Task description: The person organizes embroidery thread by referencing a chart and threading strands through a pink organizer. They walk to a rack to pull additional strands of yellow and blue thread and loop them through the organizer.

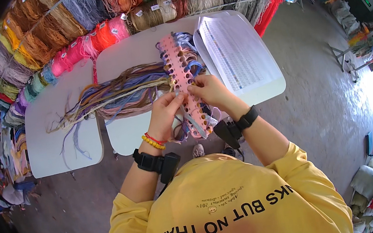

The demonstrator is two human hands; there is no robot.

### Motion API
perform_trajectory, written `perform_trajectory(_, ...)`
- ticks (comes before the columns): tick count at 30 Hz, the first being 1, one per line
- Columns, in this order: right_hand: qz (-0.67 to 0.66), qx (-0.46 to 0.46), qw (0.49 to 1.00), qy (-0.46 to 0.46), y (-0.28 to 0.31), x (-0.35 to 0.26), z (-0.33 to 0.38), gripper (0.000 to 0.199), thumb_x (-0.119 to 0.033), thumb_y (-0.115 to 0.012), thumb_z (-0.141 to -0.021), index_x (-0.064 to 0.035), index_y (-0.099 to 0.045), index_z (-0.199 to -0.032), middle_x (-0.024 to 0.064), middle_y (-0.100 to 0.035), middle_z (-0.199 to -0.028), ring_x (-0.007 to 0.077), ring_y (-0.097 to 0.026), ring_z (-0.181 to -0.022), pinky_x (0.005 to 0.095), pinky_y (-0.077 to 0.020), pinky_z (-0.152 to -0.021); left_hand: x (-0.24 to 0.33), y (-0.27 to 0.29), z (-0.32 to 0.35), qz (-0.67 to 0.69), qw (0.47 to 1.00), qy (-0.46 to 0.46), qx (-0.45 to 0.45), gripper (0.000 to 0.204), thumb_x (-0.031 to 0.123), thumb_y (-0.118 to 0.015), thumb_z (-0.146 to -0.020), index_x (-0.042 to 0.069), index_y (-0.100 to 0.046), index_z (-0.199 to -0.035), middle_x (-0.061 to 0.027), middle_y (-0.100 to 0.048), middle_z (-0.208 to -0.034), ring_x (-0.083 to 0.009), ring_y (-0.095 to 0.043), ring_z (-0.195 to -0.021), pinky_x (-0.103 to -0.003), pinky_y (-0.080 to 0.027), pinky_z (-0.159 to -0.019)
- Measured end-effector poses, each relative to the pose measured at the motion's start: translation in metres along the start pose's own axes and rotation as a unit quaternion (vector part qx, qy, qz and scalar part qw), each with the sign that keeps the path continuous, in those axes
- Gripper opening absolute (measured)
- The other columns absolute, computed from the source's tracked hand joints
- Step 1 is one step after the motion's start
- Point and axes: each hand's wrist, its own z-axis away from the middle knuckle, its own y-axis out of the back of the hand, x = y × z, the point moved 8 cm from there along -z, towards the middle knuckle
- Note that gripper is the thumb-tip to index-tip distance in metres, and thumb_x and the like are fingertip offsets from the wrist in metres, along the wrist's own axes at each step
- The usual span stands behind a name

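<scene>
A long pink thread card (178, 65) with holes along both edges lies over the table's front edge. Strands of embroidery floss (121, 90) in brown, purple, cream and blue hang from its holes and spread leftward. My left hand (167, 113) pinches a pale grey strand of thread at the card's middle. Across from it, my right hand (213, 92) has its fingers closed at the card's right edge; the fingertips partly hide what they grip. Blue and dark loops of floss (190, 51) bunch along the card's right side. Loose pale strands hang near its lower end.
Printed chart sheets (230, 53) lie to the right on the white table (131, 45). A second white tabletop (62, 146) adjoins on the left, with a gap between. Racks of coloured thread hanks (148, 14) line the far side. Stuffed sacks (367, 181) sit at the lower right.
</scene>
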Motion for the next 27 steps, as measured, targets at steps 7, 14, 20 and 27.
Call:
perform_trajectory(7,-0.157,-0.03,0.987,-0.033,-0.003,-0.023,0.018,0.019,-0.019,-0.056,-0.082,-0.0026,-0.051,-0.073,-0.0022,-0.047,-0.059,0.0039,-0.041,-0.048,0.0191,-0.0321,-0.042,0.054,0.039,0.036,-0.048,0.981,-0.124,0.138,0.026,0.021,-0.05,-0.085,0.002,-0.06,-0.099,-0.0046,-0.06,-0.091,-0.0103,-0.052,-0.079,-0.024,-0.038,-0.073)
perform_trajectory(14,-0.152,-0.053,0.987,0.021,-0.012,-0.038,0.024,0.019,-0.018,-0.057,-0.082,-0.0024,-0.053,-0.072,-0.0028,-0.047,-0.06,0.0035,-0.04,-0.048,0.0191,-0.0324,-0.042,0.051,0.069,0.057,0.284,0.949,-0.053,0.125,0.025,0.023,-0.048,-0.085,0.008,-0.051,-0.064,-0.0027,-0.05,-0.063,-0.0121,-0.043,-0.059,-0.025,-0.035,-0.057)
perform_trajectory(20,-0.174,-0.04,0.983,0.028,-0.005,-0.036,0.021,0.017,-0.017,-0.057,-0.082,-0.0018,-0.054,-0.073,-0.0027,-0.047,-0.06,0.0033,-0.039,-0.049,0.0187,-0.0318,-0.042,0.066,0.153,0.102,0.361,0.905,-0.088,0.205,0.034,0.022,-0.047,-0.085,0.015,-0.032,-0.056,0.0049,-0.03,-0.048,-0.0067,-0.025,-0.041,-0.022,-0.027,-0.046)
perform_trajectory(27,-0.148,-0.037,0.988,0.033,-0.006,-0.031,0.022,0.02,-0.018,-0.058,-0.081,-0.0009,-0.054,-0.073,-0.0022,-0.048,-0.061,0.0038,-0.04,-0.05,0.0193,-0.0321,-0.043,0.058,0.377,0.234,0.155,0.878,-0.121,0.437,0.017,0.025,-0.051,-0.082,0.014,-0.049,-0.07,0.0031,-0.042,-0.059,-0.0083,-0.037,-0.045,-0.023,-0.033,-0.046)
